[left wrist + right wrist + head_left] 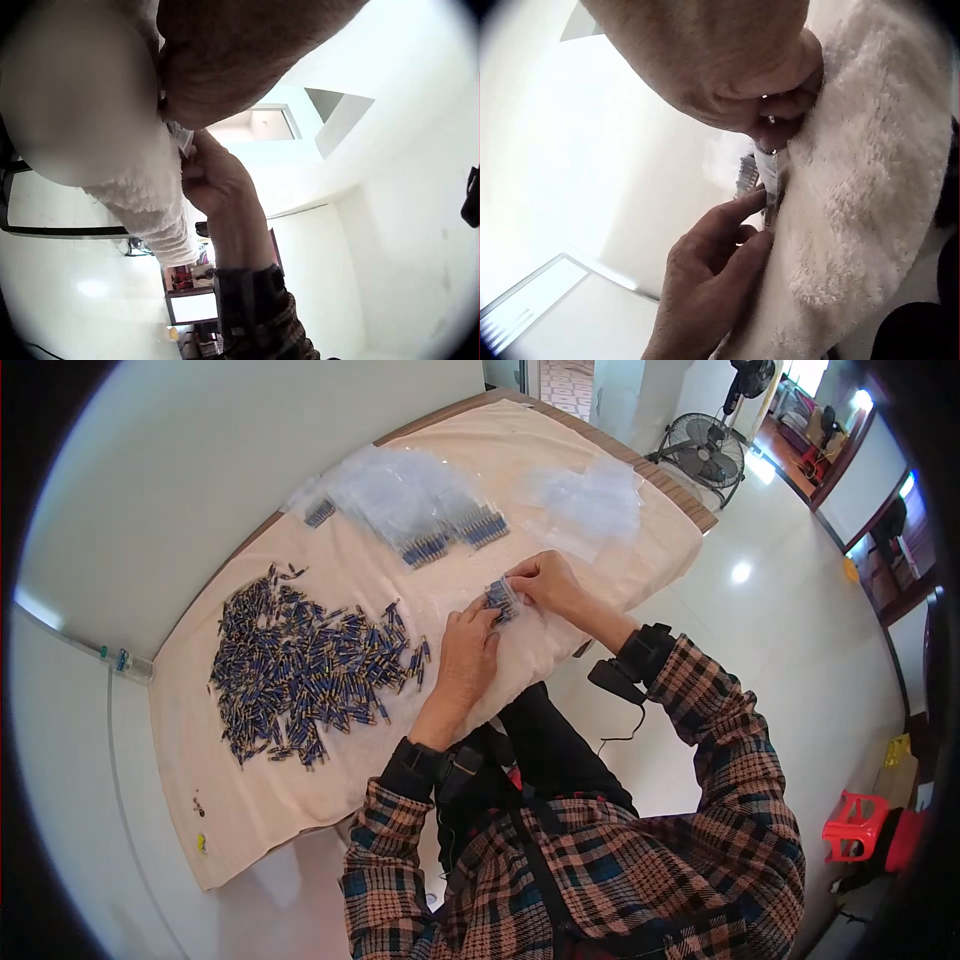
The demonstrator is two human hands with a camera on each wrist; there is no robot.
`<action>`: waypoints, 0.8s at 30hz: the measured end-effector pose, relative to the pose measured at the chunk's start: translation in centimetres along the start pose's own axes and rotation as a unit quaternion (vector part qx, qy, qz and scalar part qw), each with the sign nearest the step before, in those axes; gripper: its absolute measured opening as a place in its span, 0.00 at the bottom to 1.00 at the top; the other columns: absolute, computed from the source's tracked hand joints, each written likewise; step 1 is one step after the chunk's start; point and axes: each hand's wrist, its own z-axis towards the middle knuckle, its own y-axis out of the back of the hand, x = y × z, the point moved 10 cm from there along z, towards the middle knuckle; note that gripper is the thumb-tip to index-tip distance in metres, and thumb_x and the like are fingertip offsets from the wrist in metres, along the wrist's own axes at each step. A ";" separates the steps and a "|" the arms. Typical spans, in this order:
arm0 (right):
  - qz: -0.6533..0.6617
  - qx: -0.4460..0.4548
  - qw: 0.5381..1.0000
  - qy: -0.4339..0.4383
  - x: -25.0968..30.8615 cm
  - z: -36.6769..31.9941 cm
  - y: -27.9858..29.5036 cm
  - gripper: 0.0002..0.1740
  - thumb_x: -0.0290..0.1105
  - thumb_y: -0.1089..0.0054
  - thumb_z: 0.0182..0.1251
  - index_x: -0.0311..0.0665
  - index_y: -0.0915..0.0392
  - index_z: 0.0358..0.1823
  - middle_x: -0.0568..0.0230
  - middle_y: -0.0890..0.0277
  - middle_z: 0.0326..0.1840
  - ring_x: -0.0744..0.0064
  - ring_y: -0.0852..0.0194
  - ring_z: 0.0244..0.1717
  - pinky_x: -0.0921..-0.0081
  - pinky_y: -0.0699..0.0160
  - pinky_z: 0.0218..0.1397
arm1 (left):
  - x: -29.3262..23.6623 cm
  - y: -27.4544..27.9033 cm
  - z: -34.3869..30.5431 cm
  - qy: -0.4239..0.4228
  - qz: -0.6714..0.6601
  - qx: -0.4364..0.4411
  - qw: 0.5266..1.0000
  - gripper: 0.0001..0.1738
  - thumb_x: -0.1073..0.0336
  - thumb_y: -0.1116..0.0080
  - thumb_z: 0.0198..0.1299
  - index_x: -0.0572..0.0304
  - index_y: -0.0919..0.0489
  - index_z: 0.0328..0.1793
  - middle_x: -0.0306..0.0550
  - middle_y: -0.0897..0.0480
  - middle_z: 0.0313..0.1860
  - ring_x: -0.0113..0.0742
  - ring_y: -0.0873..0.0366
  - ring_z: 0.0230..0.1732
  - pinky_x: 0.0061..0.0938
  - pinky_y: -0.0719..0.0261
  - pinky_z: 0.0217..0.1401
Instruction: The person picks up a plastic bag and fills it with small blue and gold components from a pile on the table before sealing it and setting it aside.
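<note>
A small clear plastic bag (507, 598) with several blue rods with brass-coloured ends inside lies between the two hands at the table's near edge. My right hand (550, 584) pinches the bag's edge between thumb and fingers. At the bag's other end, my left hand (470, 655) holds it with thumb and fingertips. In the right wrist view the bag (768, 169) runs from the right hand (727, 67) down to the left hand's fingertips (756, 201). The left wrist view shows the right hand (223, 180) at the bag, whose contents are mostly hidden there.
A big loose pile of the same rods (300, 670) covers the table's left part. Filled bags (425, 548) lie overlapped at the back, with flat clear bags (590, 500) to their right. A cream fleece cloth (270, 810) covers the table. A fan (705, 450) stands beyond.
</note>
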 end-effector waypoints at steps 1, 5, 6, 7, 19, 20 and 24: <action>-0.009 0.009 1.000 -0.003 0.2 0.0 -0.1 0.08 0.27 0.37 0.55 0.28 0.15 0.31 0.63 0.22 0.18 0.78 0.27 0.16 0.78 0.27 0.22 | 0.0 0.0 0.0 0.001 -0.005 0.003 1.000 0.22 0.78 0.40 0.48 0.62 0.24 0.53 0.56 0.27 0.62 0.55 0.29 0.53 0.39 0.31 0.59; -0.047 0.012 0.999 0.004 1.0 -0.4 -0.2 0.08 0.27 0.37 0.55 0.28 0.15 0.32 0.61 0.21 0.18 0.77 0.25 0.17 0.78 0.25 0.24 | 0.0 0.0 0.0 -0.002 -0.017 0.006 1.000 0.22 0.79 0.40 0.48 0.62 0.23 0.53 0.56 0.26 0.62 0.54 0.29 0.53 0.38 0.30 0.58; -0.048 0.012 0.999 0.005 0.9 -0.5 -0.4 0.08 0.27 0.37 0.55 0.28 0.15 0.32 0.61 0.21 0.18 0.77 0.25 0.17 0.78 0.25 0.24 | 0.1 0.0 -0.1 -0.004 -0.020 0.005 1.000 0.22 0.79 0.40 0.48 0.62 0.23 0.53 0.56 0.26 0.62 0.54 0.29 0.52 0.38 0.30 0.58; -0.045 -0.018 0.999 0.017 1.0 -0.7 -0.1 0.09 0.27 0.37 0.55 0.28 0.15 0.32 0.60 0.21 0.19 0.77 0.25 0.17 0.78 0.25 0.25 | 0.2 0.0 -0.1 -0.005 -0.021 0.004 1.000 0.22 0.79 0.40 0.48 0.62 0.23 0.53 0.56 0.26 0.62 0.54 0.29 0.52 0.38 0.30 0.58; -0.101 -0.099 0.988 0.057 1.4 -1.2 0.3 0.10 0.32 0.38 0.54 0.33 0.15 0.34 0.53 0.19 0.24 0.66 0.20 0.23 0.73 0.22 0.32 | 0.2 0.2 -0.2 -0.020 -0.019 -0.004 1.000 0.23 0.80 0.40 0.46 0.61 0.22 0.53 0.57 0.26 0.63 0.54 0.28 0.53 0.38 0.29 0.59; -0.124 -0.109 0.983 0.083 1.8 -1.3 0.3 0.10 0.32 0.39 0.54 0.34 0.15 0.34 0.52 0.19 0.24 0.63 0.20 0.24 0.72 0.22 0.33 | 0.2 0.3 -0.2 -0.021 -0.021 -0.005 1.000 0.23 0.80 0.41 0.46 0.61 0.22 0.52 0.57 0.26 0.63 0.55 0.28 0.53 0.38 0.29 0.59; -0.127 -0.076 0.979 0.142 2.4 -1.1 0.0 0.11 0.34 0.40 0.55 0.35 0.15 0.33 0.50 0.19 0.26 0.55 0.21 0.26 0.69 0.22 0.34 | 0.3 0.2 -0.3 -0.032 -0.025 -0.012 0.999 0.22 0.80 0.41 0.46 0.62 0.22 0.52 0.57 0.26 0.63 0.55 0.28 0.53 0.38 0.29 0.59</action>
